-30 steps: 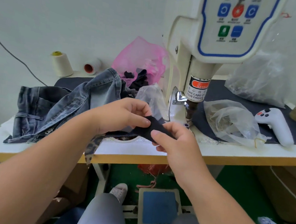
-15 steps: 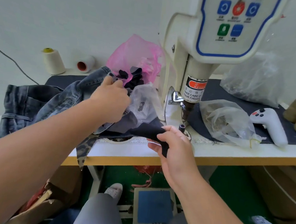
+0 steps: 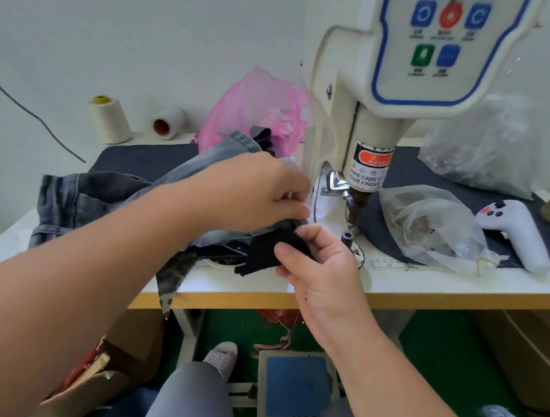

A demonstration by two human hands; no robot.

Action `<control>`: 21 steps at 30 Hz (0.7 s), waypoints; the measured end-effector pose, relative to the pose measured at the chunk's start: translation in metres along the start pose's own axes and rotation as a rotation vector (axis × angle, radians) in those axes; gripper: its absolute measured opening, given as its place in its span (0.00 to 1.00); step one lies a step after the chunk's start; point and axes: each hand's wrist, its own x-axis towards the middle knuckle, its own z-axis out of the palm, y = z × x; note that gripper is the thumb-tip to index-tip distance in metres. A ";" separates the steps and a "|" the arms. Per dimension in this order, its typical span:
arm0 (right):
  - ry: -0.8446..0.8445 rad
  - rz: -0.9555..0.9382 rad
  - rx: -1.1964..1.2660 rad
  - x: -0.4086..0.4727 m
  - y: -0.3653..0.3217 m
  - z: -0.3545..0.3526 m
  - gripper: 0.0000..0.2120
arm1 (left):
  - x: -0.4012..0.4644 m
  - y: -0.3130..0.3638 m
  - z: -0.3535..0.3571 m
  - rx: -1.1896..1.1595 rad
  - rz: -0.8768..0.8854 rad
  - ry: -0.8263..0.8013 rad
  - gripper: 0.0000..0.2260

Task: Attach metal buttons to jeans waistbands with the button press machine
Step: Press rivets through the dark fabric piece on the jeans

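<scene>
Grey jeans (image 3: 105, 197) heap the desk's (image 3: 462, 289) left end; right hand (image 3: 321, 267) pinches black waistband (image 3: 267, 253) at the front edge, left hand (image 3: 261, 193) pinching beside it.

The white table (image 3: 462, 289) carries jeans (image 3: 98, 196), thread cones (image 3: 110, 119), plastic bags (image 3: 434, 225), perhaps buttons inside.

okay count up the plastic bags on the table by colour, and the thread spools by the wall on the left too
Pink plastic bag: 1
Clear plastic bags: 2, one beside the press head, one further back at the right
Cream thread spools: 2, one upright, one lying on its side
Total: 5
</scene>
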 end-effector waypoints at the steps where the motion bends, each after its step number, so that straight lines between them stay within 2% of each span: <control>1: 0.009 -0.009 0.009 -0.001 0.000 -0.002 0.11 | 0.002 0.004 0.001 0.003 0.002 -0.002 0.12; 3: 0.041 -0.013 0.025 -0.002 -0.001 -0.008 0.14 | 0.008 0.010 0.004 0.045 0.004 -0.041 0.10; 6: 0.064 0.030 -0.033 -0.004 -0.003 -0.015 0.24 | 0.016 0.016 0.011 0.052 0.033 -0.136 0.09; 7: 0.059 0.037 -0.058 -0.005 -0.003 -0.017 0.24 | 0.019 0.018 0.013 0.022 0.042 -0.178 0.10; 10: 0.108 0.008 -0.210 -0.005 -0.004 -0.023 0.11 | 0.021 0.020 0.016 -0.050 0.061 -0.248 0.12; 13: 0.124 -0.024 -0.312 -0.011 -0.004 -0.031 0.05 | 0.024 0.010 0.014 0.075 0.017 -0.228 0.18; 15: 0.138 -0.033 -0.344 -0.016 -0.002 -0.036 0.08 | 0.024 -0.003 0.011 0.213 -0.023 -0.216 0.20; 16: 0.152 -0.037 -0.345 -0.019 -0.001 -0.039 0.09 | 0.023 -0.010 0.010 0.228 -0.023 -0.193 0.17; 18: 0.189 -0.038 -0.305 -0.023 0.000 -0.044 0.12 | 0.022 -0.020 0.009 0.183 -0.017 -0.117 0.12; 21: 0.233 -0.044 -0.272 -0.028 -0.002 -0.051 0.14 | 0.022 -0.024 0.009 -0.024 -0.049 -0.060 0.13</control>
